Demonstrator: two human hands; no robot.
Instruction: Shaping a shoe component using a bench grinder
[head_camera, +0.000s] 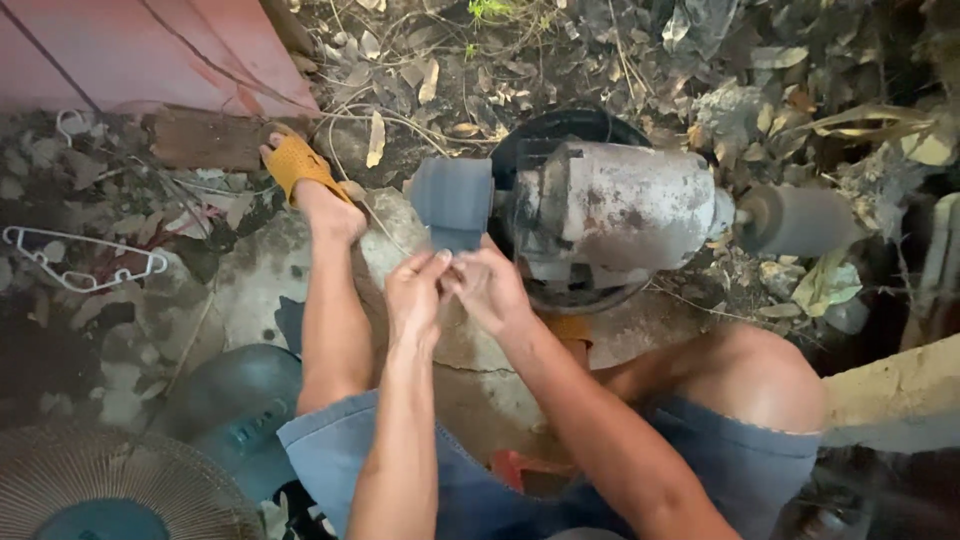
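A grey bench grinder motor (615, 205) sits on a black round base on the ground in front of me. A blurred grey grinding wheel (452, 200) is on its left end, and a second wheel (798, 220) is on its right end. My left hand (415, 295) and my right hand (490, 285) meet just below the left wheel, fingertips pinched together on something too small to make out. My bare legs, in blue shorts, spread to either side, with my foot in an orange sandal (293, 165).
Dry leaves and twigs litter the dirt behind the grinder. A white wire hanger (85, 258) lies at left. A fan grille (110, 490) and a dark green round object (240, 405) sit bottom left. A pale concrete slab (900, 385) stands at right.
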